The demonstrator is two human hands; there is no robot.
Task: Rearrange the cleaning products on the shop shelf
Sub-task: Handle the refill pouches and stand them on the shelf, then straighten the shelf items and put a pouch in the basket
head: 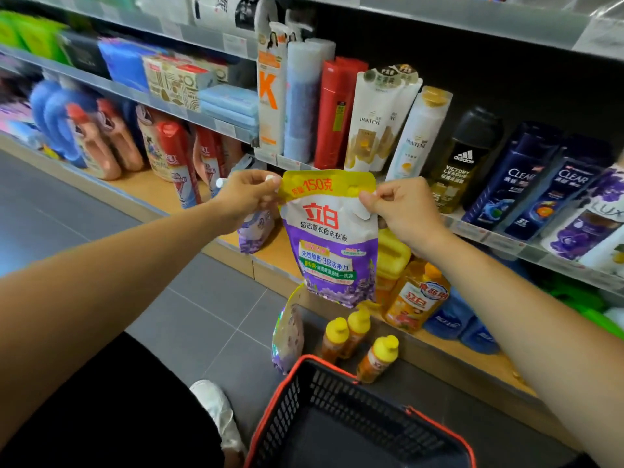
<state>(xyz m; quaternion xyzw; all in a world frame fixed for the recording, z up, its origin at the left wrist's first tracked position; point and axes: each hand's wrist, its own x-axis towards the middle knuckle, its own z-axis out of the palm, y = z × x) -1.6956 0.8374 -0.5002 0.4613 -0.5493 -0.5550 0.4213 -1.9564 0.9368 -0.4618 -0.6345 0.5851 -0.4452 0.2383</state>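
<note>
A purple, white and yellow laundry-liquid refill pouch (332, 238) hangs in the air in front of the shelves. My left hand (248, 194) pinches its top left corner and my right hand (398, 207) pinches its top right corner. Behind it, a second purple pouch (255, 231) stands on the wooden bottom shelf (162, 194). A third purple pouch (288, 332) leans on the floor by the shelf base, next to three small orange bottles with yellow caps (358, 339). Orange dish-liquid bottles (413, 298) stand on the bottom shelf at the right.
A black shopping basket with a red rim (297, 383) sits on the grey floor below my hands. Shampoo bottles (374, 119) fill the middle shelf, and detergent bottles (98, 140) stand at the left. My white shoe (216, 410) is left of the basket.
</note>
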